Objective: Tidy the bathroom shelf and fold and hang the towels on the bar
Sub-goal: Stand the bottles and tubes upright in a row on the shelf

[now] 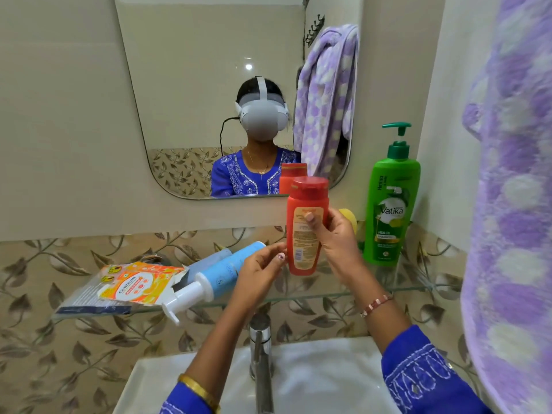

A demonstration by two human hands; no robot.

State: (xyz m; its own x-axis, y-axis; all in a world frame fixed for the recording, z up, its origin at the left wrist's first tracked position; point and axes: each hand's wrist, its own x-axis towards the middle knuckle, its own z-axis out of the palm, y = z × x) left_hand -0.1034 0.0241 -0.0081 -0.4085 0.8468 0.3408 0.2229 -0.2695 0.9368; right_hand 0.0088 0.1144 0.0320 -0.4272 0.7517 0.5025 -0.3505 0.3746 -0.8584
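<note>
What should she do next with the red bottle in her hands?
Probably stand the red bottle upright on the glass shelf, left of the green bottle. The right hand grips it above the shelf, the left hand touches its side, and that spot looks bare.

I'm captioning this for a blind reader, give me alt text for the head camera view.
The right hand holds a red bottle upright above a glass shelf while the left hand touches its lower edge. A green Vatika pump bottle stands to the right.

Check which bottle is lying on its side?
The blue pump bottle, lying on the glass shelf. The green one stands upright; the red one is held upright.
</note>
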